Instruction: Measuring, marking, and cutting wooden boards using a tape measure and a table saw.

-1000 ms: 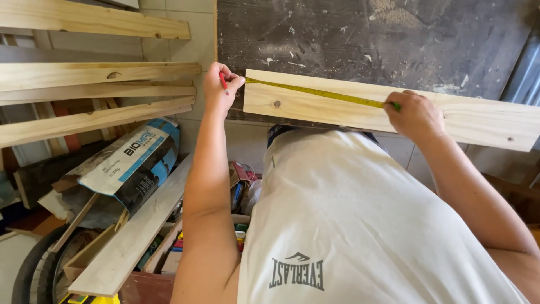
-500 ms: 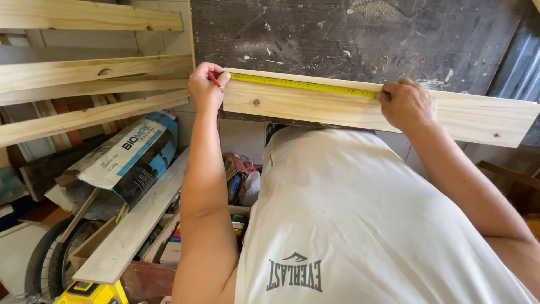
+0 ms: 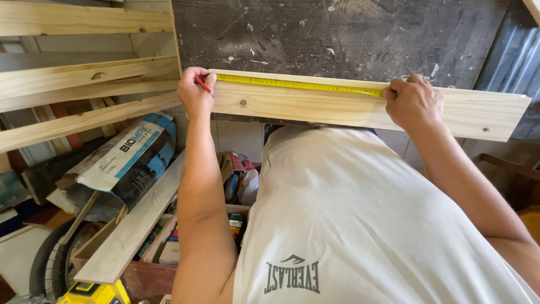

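Note:
A pale pine plank lies across a dark, dusty worktop in front of me. A yellow tape measure blade runs along the plank's far edge. My left hand grips the plank's left end, pins the tape's tip there and holds a red pencil between its fingers. My right hand presses the tape down on the plank further right. The tape's case is hidden under that hand.
More pine boards lean in a rack at the left. Below them lie a blue and white sack, a loose board, a wheel, a yellow tool and boxes of clutter. Corrugated metal stands at the right.
The tape has been laid flat along the plank's far edge, and my right hand has slid slightly along it. My view has shifted so the plank sits lower and nearer.

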